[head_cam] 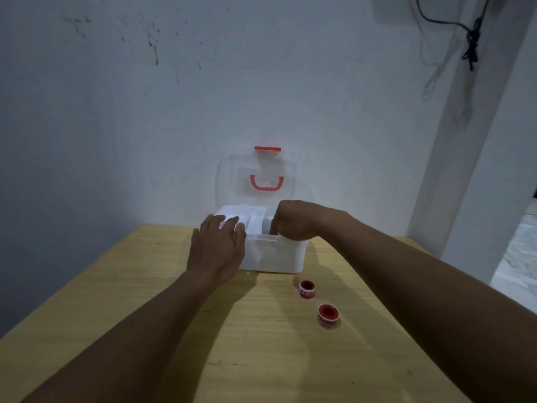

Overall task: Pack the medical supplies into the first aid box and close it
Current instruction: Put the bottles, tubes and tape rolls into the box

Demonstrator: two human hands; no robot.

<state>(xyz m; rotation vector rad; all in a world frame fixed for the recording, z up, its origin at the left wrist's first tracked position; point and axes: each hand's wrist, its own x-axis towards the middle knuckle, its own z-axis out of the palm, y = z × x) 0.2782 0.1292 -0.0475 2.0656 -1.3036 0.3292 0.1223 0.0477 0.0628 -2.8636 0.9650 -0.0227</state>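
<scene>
A white first aid box [279, 257] stands open at the far side of the wooden table, its clear lid [232, 175] with red handle and red latch leaning back against the wall. My left hand [218, 245] rests flat on the box's front left corner, fingers spread over the rim. My right hand [293, 221] is curled over the right part of the box, fingertips dipping inside; what they hold, if anything, is hidden. Two red-and-white tape rolls [307, 289] [327, 315] lie on the table in front of the box, to the right.
The wooden table [145, 286] runs from the wall towards me, its left edge slanting off at the left. A white wall stands right behind the box. A pillar and a hanging black cable [472, 39] are at the upper right.
</scene>
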